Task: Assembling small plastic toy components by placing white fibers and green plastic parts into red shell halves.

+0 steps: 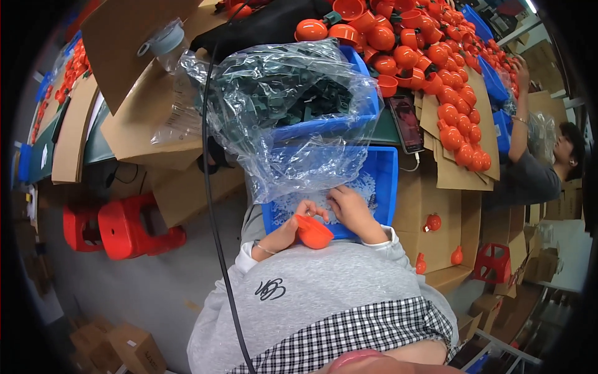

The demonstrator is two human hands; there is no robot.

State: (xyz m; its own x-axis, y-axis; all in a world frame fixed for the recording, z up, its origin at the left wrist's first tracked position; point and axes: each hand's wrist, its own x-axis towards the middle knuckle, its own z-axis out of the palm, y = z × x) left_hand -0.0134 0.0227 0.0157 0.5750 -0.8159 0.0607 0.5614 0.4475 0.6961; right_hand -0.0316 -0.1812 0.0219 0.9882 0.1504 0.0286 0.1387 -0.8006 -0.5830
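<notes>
My left hand (285,234) grips an orange plastic cup (315,232) with a narrow stem end, close to my body. Just to its right, my right hand (352,210) reaches over the near side of a blue bin (390,181). Its fingers are drawn together, and whatever they may hold is too small or hidden to make out. Small whitish clear plastic pieces (366,185) lie in that bin. Part of a clear plastic bag (293,171) hangs over the bin from a second blue bin (367,118) behind it, which holds dark green plastic parts (293,103).
Orange cups (405,56) are heaped at the back right. Beside them lies a phone (405,124) with a cable. An open cardboard box (439,199) at right holds a few orange cups. A black cable (208,156) crosses my view. Red stools (128,227) stand left; a co-worker (529,168) is at right.
</notes>
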